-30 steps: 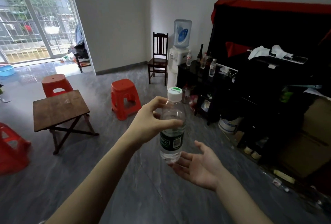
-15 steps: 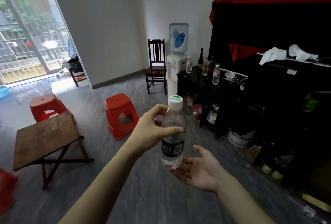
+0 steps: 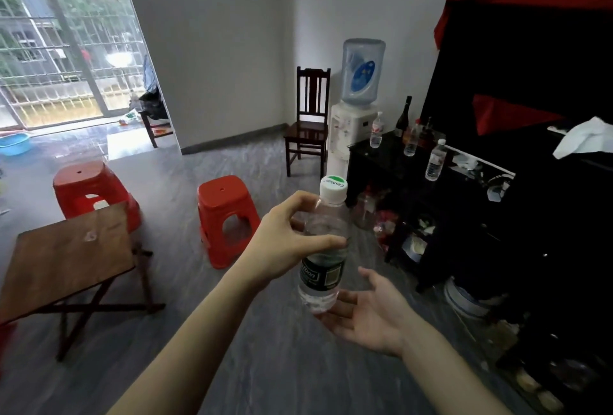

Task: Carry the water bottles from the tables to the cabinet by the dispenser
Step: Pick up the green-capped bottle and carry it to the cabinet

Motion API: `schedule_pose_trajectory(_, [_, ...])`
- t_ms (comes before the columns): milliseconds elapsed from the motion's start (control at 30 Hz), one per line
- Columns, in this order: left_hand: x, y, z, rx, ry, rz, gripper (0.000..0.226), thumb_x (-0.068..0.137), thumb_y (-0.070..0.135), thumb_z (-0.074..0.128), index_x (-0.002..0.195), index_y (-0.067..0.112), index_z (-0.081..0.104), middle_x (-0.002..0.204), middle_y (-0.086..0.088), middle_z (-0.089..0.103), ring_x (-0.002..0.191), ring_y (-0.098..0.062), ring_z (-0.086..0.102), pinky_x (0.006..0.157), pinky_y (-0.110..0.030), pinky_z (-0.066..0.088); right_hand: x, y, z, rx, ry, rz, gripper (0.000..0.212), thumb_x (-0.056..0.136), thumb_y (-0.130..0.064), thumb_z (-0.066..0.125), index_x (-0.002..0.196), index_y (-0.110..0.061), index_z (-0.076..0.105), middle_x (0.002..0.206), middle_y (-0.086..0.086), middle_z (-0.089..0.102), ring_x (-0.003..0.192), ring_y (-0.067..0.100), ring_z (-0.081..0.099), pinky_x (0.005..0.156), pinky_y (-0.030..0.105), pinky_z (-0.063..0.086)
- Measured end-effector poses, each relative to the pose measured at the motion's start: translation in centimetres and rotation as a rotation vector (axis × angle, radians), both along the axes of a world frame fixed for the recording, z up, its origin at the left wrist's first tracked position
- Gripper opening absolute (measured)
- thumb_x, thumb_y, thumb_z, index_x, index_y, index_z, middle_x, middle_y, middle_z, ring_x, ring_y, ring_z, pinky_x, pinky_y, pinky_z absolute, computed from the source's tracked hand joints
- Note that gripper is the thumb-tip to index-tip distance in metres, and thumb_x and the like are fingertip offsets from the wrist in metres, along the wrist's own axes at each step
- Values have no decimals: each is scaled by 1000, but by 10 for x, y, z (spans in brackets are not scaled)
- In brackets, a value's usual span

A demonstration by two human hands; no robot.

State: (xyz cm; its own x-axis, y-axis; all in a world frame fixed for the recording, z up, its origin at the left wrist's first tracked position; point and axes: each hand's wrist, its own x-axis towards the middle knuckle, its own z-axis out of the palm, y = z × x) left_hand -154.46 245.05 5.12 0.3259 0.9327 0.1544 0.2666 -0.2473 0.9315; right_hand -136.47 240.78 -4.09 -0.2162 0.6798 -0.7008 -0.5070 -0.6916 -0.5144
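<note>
My left hand (image 3: 285,242) grips a clear water bottle (image 3: 323,248) with a white and green cap around its upper body, upright in mid-air. Under its base my right hand (image 3: 368,311) lies palm up with the fingers spread, close to or touching the bottom. Ahead on the right stands the black cabinet (image 3: 391,162) beside the white water dispenser (image 3: 351,122). Three water bottles stand on its top: one (image 3: 376,130) nearest the dispenser, one (image 3: 411,142) in the middle, one (image 3: 435,160) nearest me, among dark glass bottles.
A brown folding table (image 3: 66,258) stands at the left with red stools (image 3: 225,215) (image 3: 86,189) around it. A dark wooden chair (image 3: 310,122) sits by the dispenser. Boxes, a bucket and clutter line the floor along the black furniture at right. Grey floor lies between me and the cabinet.
The view has moved forward and the cabinet and dispenser appear closer. The folding table has slid left in view. Both hands keep the same hold on the bottle.
</note>
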Motion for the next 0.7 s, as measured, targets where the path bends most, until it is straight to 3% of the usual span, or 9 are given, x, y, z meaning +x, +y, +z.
schedule_pose_trajectory(133, [-8, 76, -8, -4, 0, 1, 53, 57, 49, 88, 104, 41, 64, 111, 13, 69, 97, -16, 71, 90, -43, 60, -6, 73, -4, -11, 1, -9, 74, 98, -55, 38, 131, 10, 52, 123, 31, 65, 117, 41, 59, 106, 44, 41])
schedule_pose_trajectory(233, [-16, 137, -9, -4, 5, -20, 50, 63, 41, 90, 105, 38, 64, 109, 11, 70, 93, -14, 72, 87, -41, 61, -14, 134, -4, -16, 16, -4, 74, 98, -55, 37, 131, 10, 51, 122, 31, 65, 122, 42, 57, 102, 44, 44])
schedule_pose_trajectory(367, [-24, 219, -5, 9, -1, -44, 56, 58, 49, 86, 108, 33, 65, 109, 6, 72, 96, -17, 72, 90, -42, 60, -22, 212, -1, -20, 9, -16, 73, 98, -56, 36, 131, 8, 52, 120, 30, 66, 119, 42, 59, 94, 42, 47])
schedule_pose_trajectory(433, [-24, 254, -4, 17, -3, -69, 56, 60, 45, 88, 108, 32, 65, 110, 6, 72, 96, -16, 72, 88, -34, 60, -25, 242, 0, -20, 13, -35, 73, 98, -56, 36, 132, 7, 51, 121, 28, 66, 119, 41, 59, 99, 41, 45])
schedule_pose_trajectory(533, [-20, 297, -4, 14, -2, -108, 49, 68, 30, 92, 109, 29, 65, 110, 7, 72, 93, -12, 72, 81, -23, 58, -26, 279, 0, -31, 35, -68, 74, 98, -56, 36, 133, 8, 50, 122, 29, 66, 116, 40, 59, 92, 41, 48])
schedule_pose_trajectory(700, [-12, 358, -15, -14, -10, -149, 56, 61, 40, 91, 111, 32, 65, 110, 7, 72, 97, -15, 72, 86, -31, 60, -21, 337, -3, -36, 31, -107, 78, 96, -59, 37, 133, 8, 50, 124, 29, 65, 122, 39, 57, 93, 41, 47])
